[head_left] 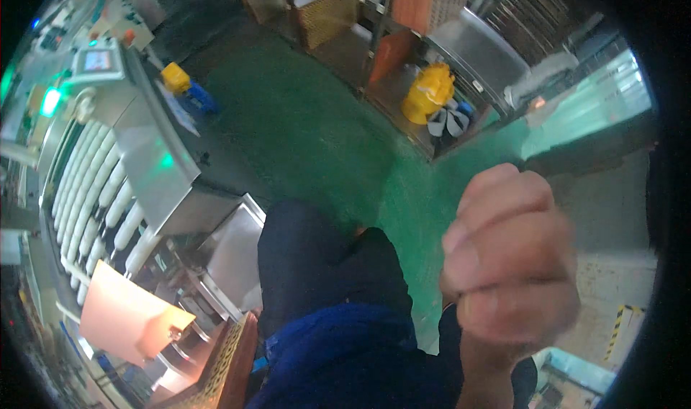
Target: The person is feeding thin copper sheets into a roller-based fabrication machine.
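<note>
My right hand (511, 258) is raised at the right, its fingers curled into a fist and slightly blurred. Nothing shows sticking out of it, and it touches no object. My left hand is out of the picture. Below the fist, my bare forearm (489, 380) comes up from the lower edge. At the lower left, a thin copper-coloured sheet (133, 315) lies by the end of a machine with several white rollers (90, 178). Beside the sheet stands a brown box with a patterned gold side (229, 358).
A control screen (97, 61) tops the steel machine housing (155, 150). A yellow and blue object (188, 88) is beside it. Across the green floor (302, 114), a metal rack holds boards, a yellow bundle (428, 92) and grey-white shoe-like things (448, 123). My dark-clothed legs (317, 265) fill the lower middle.
</note>
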`<action>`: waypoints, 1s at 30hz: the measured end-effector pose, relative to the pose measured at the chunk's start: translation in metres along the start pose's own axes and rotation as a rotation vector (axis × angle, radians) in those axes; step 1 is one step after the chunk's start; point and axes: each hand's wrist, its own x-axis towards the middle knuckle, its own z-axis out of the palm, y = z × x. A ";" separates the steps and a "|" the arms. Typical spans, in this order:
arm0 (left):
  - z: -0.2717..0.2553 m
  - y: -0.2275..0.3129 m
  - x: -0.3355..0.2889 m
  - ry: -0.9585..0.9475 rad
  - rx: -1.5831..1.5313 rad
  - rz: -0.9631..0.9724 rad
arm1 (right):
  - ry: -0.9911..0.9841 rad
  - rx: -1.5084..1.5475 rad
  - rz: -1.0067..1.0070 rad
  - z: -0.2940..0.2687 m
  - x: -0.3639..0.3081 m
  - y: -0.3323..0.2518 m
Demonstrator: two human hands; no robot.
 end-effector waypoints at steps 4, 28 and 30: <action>0.118 0.073 0.008 -0.250 -0.027 0.069 | 0.148 -0.018 0.110 -0.017 -0.007 0.021; 0.301 0.113 0.019 -0.623 0.042 0.024 | 0.036 0.072 0.247 -0.006 -0.021 0.114; 0.265 0.105 0.024 -0.570 0.036 0.001 | 0.023 0.132 0.222 0.001 -0.022 0.122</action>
